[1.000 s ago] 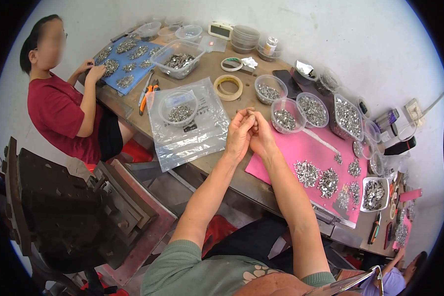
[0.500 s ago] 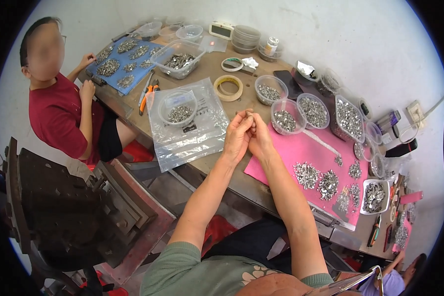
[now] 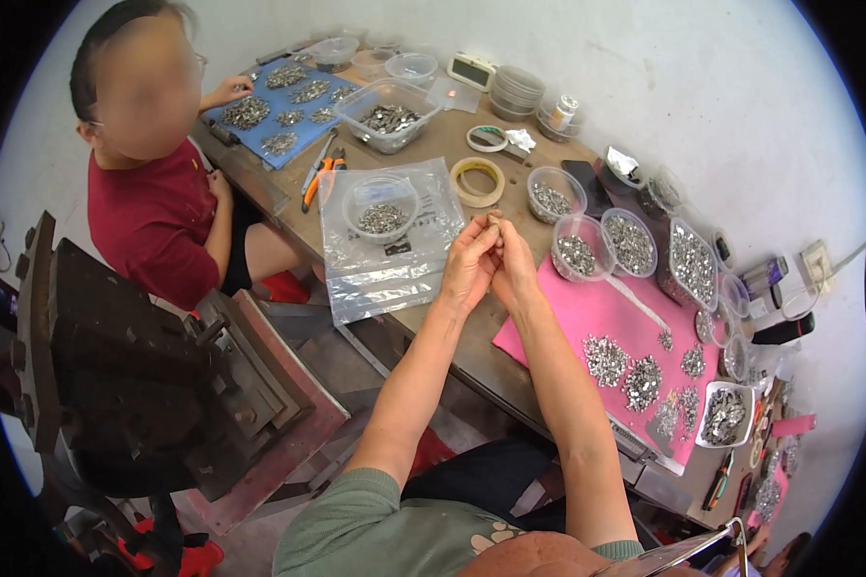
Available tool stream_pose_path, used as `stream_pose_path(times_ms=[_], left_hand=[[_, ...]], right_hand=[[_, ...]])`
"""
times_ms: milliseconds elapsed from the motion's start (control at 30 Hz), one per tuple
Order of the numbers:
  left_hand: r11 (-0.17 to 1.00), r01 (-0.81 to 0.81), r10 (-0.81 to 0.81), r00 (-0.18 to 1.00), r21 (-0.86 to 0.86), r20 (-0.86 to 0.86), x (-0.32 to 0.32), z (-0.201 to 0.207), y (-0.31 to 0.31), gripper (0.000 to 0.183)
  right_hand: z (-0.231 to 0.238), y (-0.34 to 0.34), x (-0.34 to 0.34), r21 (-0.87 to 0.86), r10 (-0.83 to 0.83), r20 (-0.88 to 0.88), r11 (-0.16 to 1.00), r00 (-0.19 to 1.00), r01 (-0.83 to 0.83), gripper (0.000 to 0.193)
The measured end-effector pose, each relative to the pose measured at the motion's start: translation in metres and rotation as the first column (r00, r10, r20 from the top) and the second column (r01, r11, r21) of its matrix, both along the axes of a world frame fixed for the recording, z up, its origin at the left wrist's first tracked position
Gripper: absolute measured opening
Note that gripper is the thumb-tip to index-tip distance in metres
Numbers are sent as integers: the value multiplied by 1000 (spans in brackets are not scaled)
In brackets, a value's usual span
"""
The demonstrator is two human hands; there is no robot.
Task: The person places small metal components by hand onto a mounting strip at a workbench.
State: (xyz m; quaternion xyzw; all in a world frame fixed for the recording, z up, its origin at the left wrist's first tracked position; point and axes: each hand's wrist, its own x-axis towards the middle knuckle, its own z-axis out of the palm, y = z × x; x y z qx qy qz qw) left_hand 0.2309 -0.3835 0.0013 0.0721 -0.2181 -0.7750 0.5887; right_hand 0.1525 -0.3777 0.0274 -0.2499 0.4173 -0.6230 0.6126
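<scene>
My left hand (image 3: 471,262) and my right hand (image 3: 513,260) meet above the table edge. Their fingers are closed and pinched together at the tips. Whatever lies between the fingertips is hidden or too small to name. Left of them, a round clear tub (image 3: 382,209) of small silvery metal pieces stands on a clear plastic bag (image 3: 346,306). To the right lies a pink mat (image 3: 568,317) with several piles of metal pieces (image 3: 643,383). A round tub (image 3: 581,248) of similar pieces sits close beyond my right hand.
Tape rolls (image 3: 476,183), orange-handled pliers (image 3: 323,180) and a rectangular tub (image 3: 389,115) are farther back. A co-worker in a red shirt (image 3: 154,226) sits at the left by a blue mat (image 3: 277,132). A dark machine (image 3: 135,370) stands at lower left. A white dish (image 3: 725,415) holds metal pieces.
The whole view has shifted, so the table things appear farther right. The co-worker looks larger and closer in the picture. My hands stay pinched together.
</scene>
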Motion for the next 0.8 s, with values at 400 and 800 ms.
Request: stream_pose_path(times_ms=[400, 800], left_hand=[[998, 6, -6, 1000, -56, 1, 63, 9, -22, 25], [999, 5, -9, 997, -52, -75, 93, 6, -33, 25]], right_hand=[[5, -25, 54, -52, 92, 41, 995, 995, -90, 16], [14, -33, 88, -66, 101, -42, 992, 994, -104, 17]])
